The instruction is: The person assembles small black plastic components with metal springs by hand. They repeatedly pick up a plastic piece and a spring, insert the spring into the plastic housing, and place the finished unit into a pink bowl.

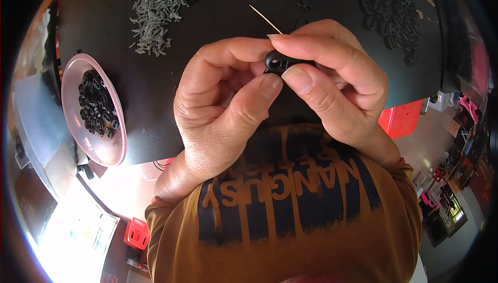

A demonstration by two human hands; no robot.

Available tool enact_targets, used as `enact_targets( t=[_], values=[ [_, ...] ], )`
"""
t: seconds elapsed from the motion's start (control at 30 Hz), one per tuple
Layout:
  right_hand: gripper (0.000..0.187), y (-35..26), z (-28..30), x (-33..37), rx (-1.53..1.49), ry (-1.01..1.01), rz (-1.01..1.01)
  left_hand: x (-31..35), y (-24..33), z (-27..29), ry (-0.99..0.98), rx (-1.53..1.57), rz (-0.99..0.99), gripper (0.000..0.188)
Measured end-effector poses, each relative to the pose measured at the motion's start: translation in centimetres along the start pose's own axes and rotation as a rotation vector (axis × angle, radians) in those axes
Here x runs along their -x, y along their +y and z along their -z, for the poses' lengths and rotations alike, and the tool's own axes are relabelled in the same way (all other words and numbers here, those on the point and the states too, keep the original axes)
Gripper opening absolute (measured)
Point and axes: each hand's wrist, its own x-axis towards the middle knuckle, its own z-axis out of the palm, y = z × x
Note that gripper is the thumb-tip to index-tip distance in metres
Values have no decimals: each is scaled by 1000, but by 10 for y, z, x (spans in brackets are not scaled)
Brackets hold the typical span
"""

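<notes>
black clip [276,63], pink bowl [72,75], grey springs [155,10], black tabletop [218,23]

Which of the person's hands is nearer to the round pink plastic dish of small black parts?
Left. The left hand is beside the pink dish; the right hand lies beyond it, both pinching a small black plastic piece.

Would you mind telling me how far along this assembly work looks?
Done: a pink bowl holds some black pieces. In hand: left hand and right hand pinch one black piece. Left: a heap of springs and many loose black parts on the table.
</notes>
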Motion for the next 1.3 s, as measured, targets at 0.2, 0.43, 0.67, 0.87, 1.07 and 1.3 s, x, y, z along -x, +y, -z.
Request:
enact_targets(
  t=[0.2, 0.43, 0.67, 0.87, 1.07, 1.3],
  values=[
    [23, -7, -4, 2, -16, 62, -164, 0, -1, 3, 8, -23, -29, 30],
    [26, -11, -2, 0, 54, 15, -136, 1, -1, 3, 13, -30, -26, 30],
    [27, -9, 1, -1, 72, -6, -82, 1, 0, 4, -14, -30, -12, 32],
    [26, -7, 0, -2, 185, 7, 1, 1, -1, 4, -14, -31, -13, 33],
    [25, -12, -1, -2, 174, 14, -94, 1, 0, 4, -24, -39, 3, 34],
    [27, -11, 0, -1, 147, -9, -100, 0, 0, 3, -18, -42, -2, 34]
  ],
)
